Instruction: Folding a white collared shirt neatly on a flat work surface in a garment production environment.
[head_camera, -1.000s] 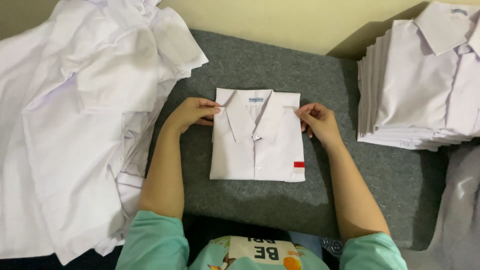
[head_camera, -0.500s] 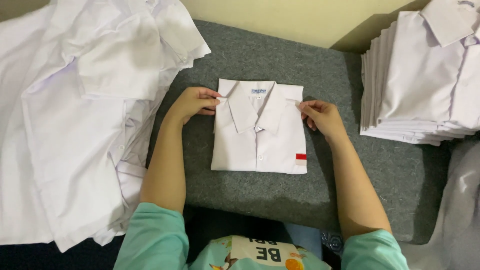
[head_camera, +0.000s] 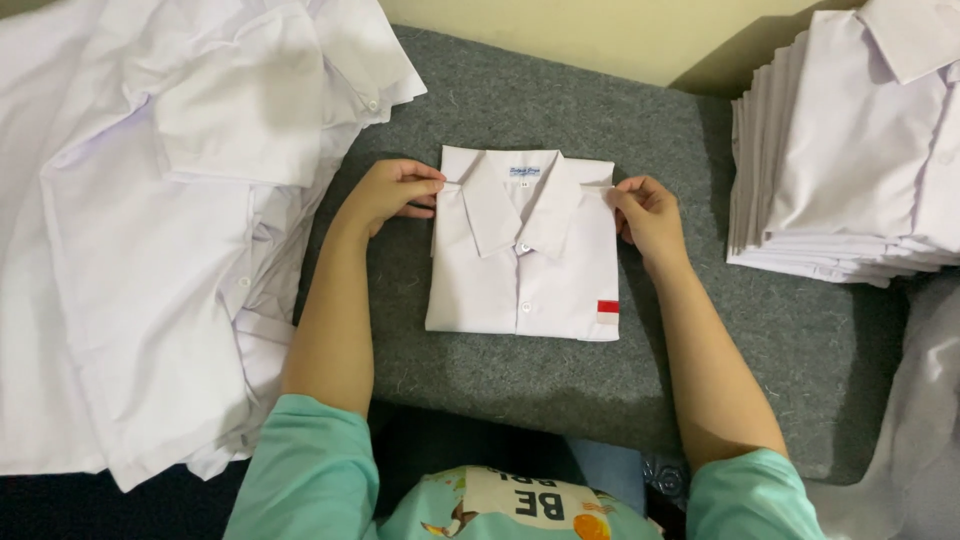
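A neatly folded white cotton shirt with a small red-and-white patch (head_camera: 522, 250) lies collar-up in the middle of a grey felt-covered table (head_camera: 640, 110). The left hand (head_camera: 392, 190) pinches the shirt's upper left edge by the shoulder, and the right hand (head_camera: 648, 215) grips the upper right edge, fingers curled onto the cloth. A loose heap of unfolded white shirts (head_camera: 170, 220) spreads to the left, and a tidy stack of folded white shirts (head_camera: 850, 160) stands at the right.
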